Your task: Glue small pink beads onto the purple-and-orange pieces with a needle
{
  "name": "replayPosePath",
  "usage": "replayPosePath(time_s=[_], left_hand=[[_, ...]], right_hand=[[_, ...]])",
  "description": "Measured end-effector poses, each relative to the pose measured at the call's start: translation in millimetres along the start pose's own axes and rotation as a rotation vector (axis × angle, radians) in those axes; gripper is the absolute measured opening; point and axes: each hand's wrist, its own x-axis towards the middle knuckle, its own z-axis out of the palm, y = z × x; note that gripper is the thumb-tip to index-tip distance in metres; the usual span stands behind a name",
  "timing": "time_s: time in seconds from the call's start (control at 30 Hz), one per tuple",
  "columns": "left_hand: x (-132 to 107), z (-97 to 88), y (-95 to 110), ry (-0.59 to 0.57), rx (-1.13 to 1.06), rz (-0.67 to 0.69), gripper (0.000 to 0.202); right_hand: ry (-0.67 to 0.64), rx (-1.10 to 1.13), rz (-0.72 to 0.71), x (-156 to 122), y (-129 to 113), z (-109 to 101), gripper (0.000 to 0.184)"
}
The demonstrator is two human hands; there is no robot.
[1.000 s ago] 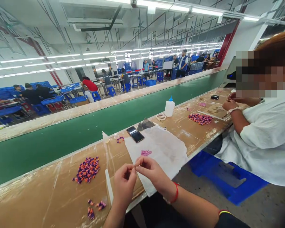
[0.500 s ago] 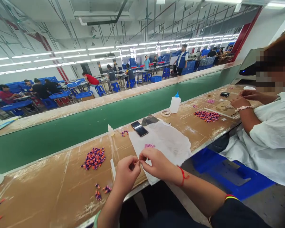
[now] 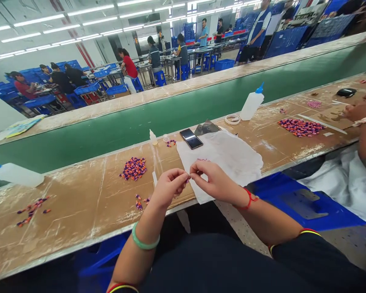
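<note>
From here: left hand (image 3: 168,186) and right hand (image 3: 212,179) pinch a tiny piece (image 3: 187,180), mid-frame, presumably too small for a fuller grip; shape unreadable. Orange-purple pile (image 3: 133,168) on desk (image 3: 76,199), left of centre, likely for easy reach. White sheet (image 3: 232,152) probably makes pink bits (image 3: 203,160) easier to spot.

Creased brown covering (image 3: 67,203) lines the counter (image 3: 110,230). On it lie a pile (image 3: 133,168) of orange-and-purple pieces, a few strays (image 3: 138,205), a white sheet (image 3: 228,156) and a phone (image 3: 191,138) overlapping the sheet's corner. A tape roll (image 3: 226,119) sits beside a blue-tipped bottle (image 3: 251,106); another pile (image 3: 301,127) and a black object (image 3: 346,92) are farther right, a second bottle (image 3: 20,175) far left.
</note>
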Motion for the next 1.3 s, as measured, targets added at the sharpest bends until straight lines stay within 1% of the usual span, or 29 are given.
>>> replayPosePath(time_s=[0.1,0.2,0.27,0.3,0.33,0.37,0.47,0.53,0.6,0.7,0.8,0.93,1.0,1.07,1.17,1.23,1.3], left_hand=[[2,0.2,1,0.002,0.015,-0.005,0.041],[4,0.5,-2,0.017,0.042,0.001,0.038],[4,1.1,-4,0.043,0.086,0.045,0.035],[3,1.4,-5,0.065,0.127,0.096,0.032],[1,1.7,-5,0.096,0.185,0.173,0.028],[-1,1.9,-5,0.137,0.264,0.276,0.024],[-9,1.3,-4,0.260,0.575,0.698,0.015],[-12,-0.7,-2,0.277,0.751,0.953,0.015],[-14,-3.8,0,0.245,0.862,1.113,0.014],[-14,-9.1,1,0.214,0.959,1.219,0.015],[-14,-13.7,0,0.229,1.011,1.259,0.014],[-13,-17.7,-1,0.240,1.049,1.263,0.013],[-13,-18.9,-1,0.234,1.050,1.254,0.013],[-13,-20.5,-1,0.221,1.002,1.213,0.014],[-17,-26.2,-3,0.242,0.857,1.064,0.012],[-22,-33.7,-9,0.285,0.750,0.913,0.009],[-28,-44.0,-19,0.332,0.623,0.729,0.007]], right_hand=[[0.032,-0.147,-0.111,0,3,3,0.015],[0.021,-0.286,-0.223,0,5,5,0.018],[0.013,-0.314,-0.277,0,5,5,0.019],[0.018,-0.286,-0.281,0,4,4,0.019],[0.031,-0.227,-0.256,0,3,4,0.018],[0.042,-0.142,-0.201,0,2,3,0.016],[0.025,0.149,0.049,2,-3,-1,0.011],[-0.033,0.297,0.179,3,-7,-4,0.011],[-0.086,0.398,0.244,6,-12,-6,0.010],[-0.123,0.454,0.273,11,-17,-6,0.009],[-0.128,0.431,0.282,14,-18,-3,0.010],[-0.126,0.402,0.300,15,-16,4,0.010],[-0.125,0.409,0.301,15,-15,7,0.008],[-0.117,0.437,0.298,15,-14,9,0.007],[-0.118,0.478,0.283,16,-13,11,0.007],[-0.130,0.471,0.254,17,-11,13,0.008],[-0.152,0.423,0.206,19,-6,16,0.009]])
